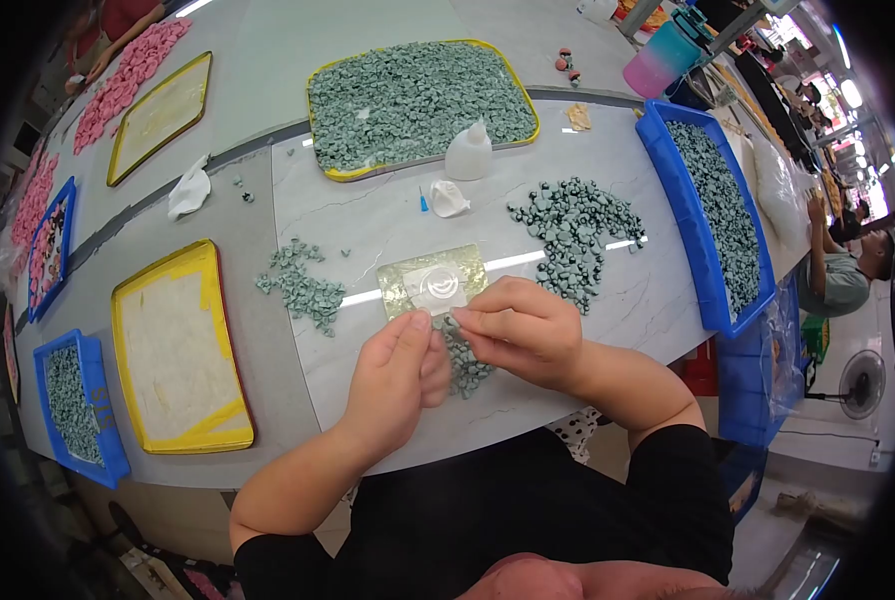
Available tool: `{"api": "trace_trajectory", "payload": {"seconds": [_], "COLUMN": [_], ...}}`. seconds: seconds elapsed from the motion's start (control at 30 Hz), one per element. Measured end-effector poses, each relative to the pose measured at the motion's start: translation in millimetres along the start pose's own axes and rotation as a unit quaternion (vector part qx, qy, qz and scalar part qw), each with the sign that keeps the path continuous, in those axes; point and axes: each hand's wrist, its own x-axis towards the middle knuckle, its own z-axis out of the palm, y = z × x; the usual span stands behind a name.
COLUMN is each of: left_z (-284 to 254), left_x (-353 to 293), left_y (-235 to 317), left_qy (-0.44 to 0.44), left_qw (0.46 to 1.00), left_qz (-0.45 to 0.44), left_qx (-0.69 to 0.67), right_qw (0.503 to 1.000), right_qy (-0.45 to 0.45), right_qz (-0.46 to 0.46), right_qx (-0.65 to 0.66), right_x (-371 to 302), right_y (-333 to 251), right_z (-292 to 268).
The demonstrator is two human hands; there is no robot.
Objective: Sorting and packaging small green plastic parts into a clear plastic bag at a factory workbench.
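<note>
My left hand and my right hand are close together over the marble-look table, fingertips pinched. Whatever they pinch is too small and covered to make out. Just beyond the fingertips lies a shiny gold-coloured sheet with a swirl of white paste on it. A small heap of green pieces sits under my hands. To the left is a loose pile of green pieces; to the right is a bigger pile of darker, glossy green pieces.
A yellow-rimmed tray of green pieces lies at the back, a white squeeze bottle before it. Blue-tipped needle and crumpled tissue lie nearby. Blue bins flank the table; a yellow-edged tray is at left.
</note>
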Motion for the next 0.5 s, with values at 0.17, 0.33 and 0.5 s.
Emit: {"api": "trace_trajectory", "payload": {"seconds": [0.17, 0.33, 0.5], "left_z": [1.9, -0.2, 4.8], "left_x": [1.6, 1.6, -3.5], "left_y": [-1.3, -3.9, -9.5], "left_qy": [-0.004, -0.005, 0.016], "left_qw": [1.0, 1.0, 0.991], "left_qz": [-0.005, 0.006, 0.091], "left_qx": [0.01, 0.027, 0.098], "right_qw": [0.996, 0.99, 0.98], "right_qy": [-0.02, -0.045, -0.043], "right_qz": [-0.075, -0.127, -0.175], "right_qx": [-0.039, -0.049, -0.088], "right_x": [2.1, -0.8, -1.6], "right_y": [1.6, 5.1, 1.6], "right_z": [-3.7, -4.6, -1.3]}}
